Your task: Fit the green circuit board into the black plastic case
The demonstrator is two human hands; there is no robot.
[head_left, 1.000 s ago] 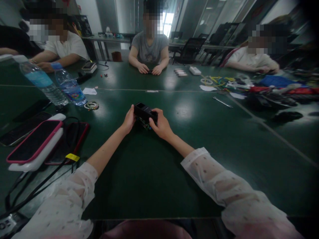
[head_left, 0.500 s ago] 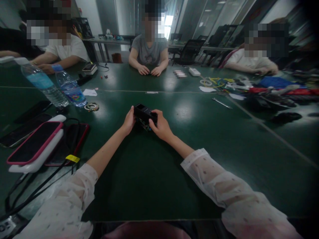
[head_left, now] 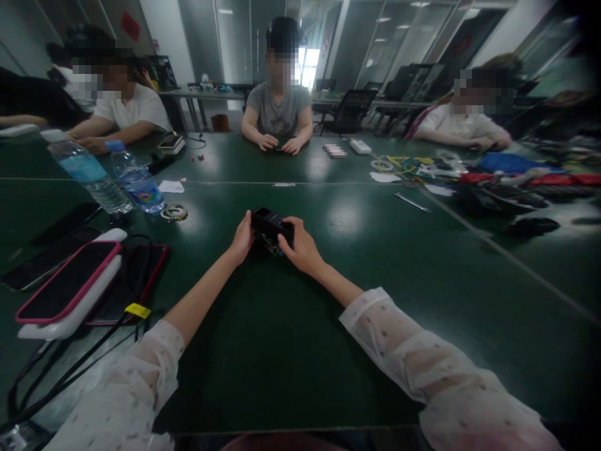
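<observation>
A black box-shaped device (head_left: 271, 224) is held between my two hands over the middle of the green table (head_left: 282, 351). Small parts, perhaps a circuit board, show along its underside, too small to make out. My left hand (head_left: 243, 239) grips the device's left end, its fingers partly hidden behind it. On the right end, my right hand (head_left: 299, 244) is closed with the thumb on the near side and a finger on top. The device is slightly tilted, its left end farther from me.
Two water bottles (head_left: 96, 178), a wire coil (head_left: 174, 213) and several phones (head_left: 70, 282) with cables lie left. A wrench (head_left: 412, 202), coloured cables (head_left: 399, 164) and a blue and red pile (head_left: 516, 164) are right. Three people sit across the table, one person (head_left: 279, 106) directly opposite.
The whole view has tilted up slightly, so the scene sits lower in the picture. Both hands keep their hold on the black device, with little visible movement.
</observation>
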